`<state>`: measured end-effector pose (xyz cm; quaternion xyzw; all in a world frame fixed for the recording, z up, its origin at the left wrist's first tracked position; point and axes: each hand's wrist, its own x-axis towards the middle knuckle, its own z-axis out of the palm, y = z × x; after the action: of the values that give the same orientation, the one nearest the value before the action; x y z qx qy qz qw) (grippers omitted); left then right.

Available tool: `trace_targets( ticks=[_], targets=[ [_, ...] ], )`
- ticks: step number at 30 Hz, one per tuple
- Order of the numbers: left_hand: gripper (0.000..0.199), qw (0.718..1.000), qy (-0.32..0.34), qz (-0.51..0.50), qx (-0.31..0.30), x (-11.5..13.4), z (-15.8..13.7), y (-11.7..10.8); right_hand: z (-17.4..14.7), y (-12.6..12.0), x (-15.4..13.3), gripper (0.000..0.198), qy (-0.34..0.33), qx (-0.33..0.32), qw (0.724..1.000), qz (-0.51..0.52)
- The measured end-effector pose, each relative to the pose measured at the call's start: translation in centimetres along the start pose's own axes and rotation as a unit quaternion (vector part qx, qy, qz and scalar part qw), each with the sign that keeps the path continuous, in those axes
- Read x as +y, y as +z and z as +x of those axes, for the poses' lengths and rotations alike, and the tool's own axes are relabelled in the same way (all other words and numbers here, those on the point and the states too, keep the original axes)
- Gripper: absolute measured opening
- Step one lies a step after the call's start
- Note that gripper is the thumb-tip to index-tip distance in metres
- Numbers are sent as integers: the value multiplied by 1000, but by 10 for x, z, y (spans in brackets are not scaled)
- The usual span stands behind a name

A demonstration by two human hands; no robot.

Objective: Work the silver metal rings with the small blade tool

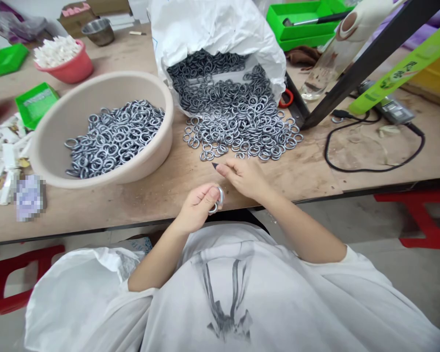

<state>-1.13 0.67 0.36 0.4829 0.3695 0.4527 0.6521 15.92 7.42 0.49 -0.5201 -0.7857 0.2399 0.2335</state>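
My left hand [195, 211] is closed at the table's front edge, pinching grey metal rings [221, 195] between thumb and fingers. Just right of it and slightly farther back, my right hand [247, 178] is closed around a small tool with a dark pointed tip [214, 165]; its remainder is hidden in the fingers. The tip is apart from the held rings. Beyond my hands, a pile of similar rings [242, 129] spills from the mouth of a white sack [212, 29]. To the left, a large beige basin [143, 168] holds many more rings.
White plastic pieces [7, 161] lie at far left, near green trays [38, 105] and a red bowl [68, 71]. A dark metal bar [352, 63] slants up at right, beside a clear bottle [324, 63] and a looped black cable [374, 170]. Red stools [421, 220] stand below the table.
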Motion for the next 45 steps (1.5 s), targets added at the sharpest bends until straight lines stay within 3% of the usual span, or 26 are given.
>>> trace_targets(
  ticks=[3, 7, 11, 13, 16, 18, 20, 22, 24, 26, 28, 32, 34, 36, 42, 45],
  targets=[
    [41, 997, -28, -57, 51, -1, 1, -5, 27, 2, -5, 35, 4, -4, 996, -89],
    [33, 989, -50, -97, 96, -2, -1, -15, 57, 13, -16, 37, -50, -49, 980, -188],
    [32, 977, -68, -148, 140, 1, -2, -27, 74, 21, -13, 27, -41, -50, 978, -196],
    [32, 965, -88, -186, 160, 3, 0, -30, 73, 18, -11, 20, -28, -22, 992, -122],
    [40, 953, -120, -224, 164, 5, 5, -29, 56, 10, -14, 21, -14, -17, 991, 129],
    [46, 955, -131, -223, 145, 5, 8, -23, 38, 9, -20, 27, -10, -37, 945, 324],
    [51, 961, -139, -214, 104, 3, 10, -15, 18, 14, -26, 31, -2, -41, 891, 453],
    [56, 965, -151, -208, 59, 2, 11, -6, 2, 22, -30, 34, 17, -27, 858, 513],
    [58, 965, -159, -206, 31, 1, 10, 1, -8, 30, -29, 38, 40, -17, 848, 528],
    [55, 967, -154, -200, 22, 2, 10, 5, -14, 32, -25, 41, 49, -10, 859, 510],
    [53, 973, -134, -188, 25, 3, 9, 6, -19, 28, -19, 43, 30, 18, 890, 454],
    [51, 984, -91, -150, 40, 3, 7, 6, -32, 10, -13, 46, -105, 77, 961, 243],
    [51, 986, -82, -139, 48, 1, 6, 6, -38, 3, -15, 50, -162, 72, 971, 160],
    [50, 986, -81, -134, 53, -2, 6, 6, -42, -1, -18, 50, -179, 66, 975, 117],
    [47, 988, -77, -124, 44, -6, 6, 5, -45, -4, -21, 52, -164, 43, 983, 75],
    [47, 993, -53, -106, -6, -6, 2, 4, -36, -5, -11, 54, -114, 23, 990, 76]
  ],
)
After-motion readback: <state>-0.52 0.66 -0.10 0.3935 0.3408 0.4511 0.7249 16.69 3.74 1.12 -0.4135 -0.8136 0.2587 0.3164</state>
